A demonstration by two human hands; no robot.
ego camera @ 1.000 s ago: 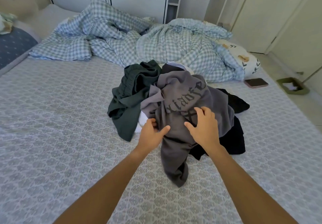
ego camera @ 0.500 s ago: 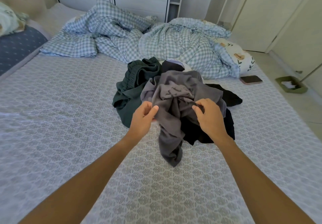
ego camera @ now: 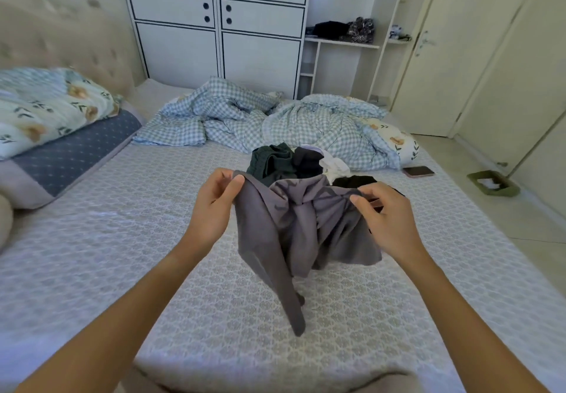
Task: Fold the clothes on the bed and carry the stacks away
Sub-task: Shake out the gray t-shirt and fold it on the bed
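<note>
So the grey shirt (ego camera: 301, 227) is off the pile now. Half a second back it was still bunched on top of the heap with both hands digging into it; now it's lifted clear and hanging in the air between them, one long bit dangling down almost to the bed (ego camera: 92, 239). The left hand (ego camera: 214, 206) pinches one edge between thumb and fingers, and the right hand (ego camera: 386, 221) has its fingers curled into a bunched part of the fabric on the other side. It's still twisted in the middle, so I'd guess the next bit is shaking it out and finding the shoulders before any actual folding happens. Very early days for the task, nothing folded yet as far as I can see.

The rest of the clothes pile (ego camera: 294, 163) sits just beyond the hands: dark green, black and white pieces all jumbled. Further past that is a rumpled checked duvet (ego camera: 275, 120).

Containers: a little green tray (ego camera: 493, 183) on the floor, well off to the right of the right hand, with something white in it, maybe tissue, too small to tell. A phone (ego camera: 418, 171) lies on the bed beyond the right hand. The open shelf (ego camera: 343, 44) in the far wardrobe holds some dark clothes.
</note>
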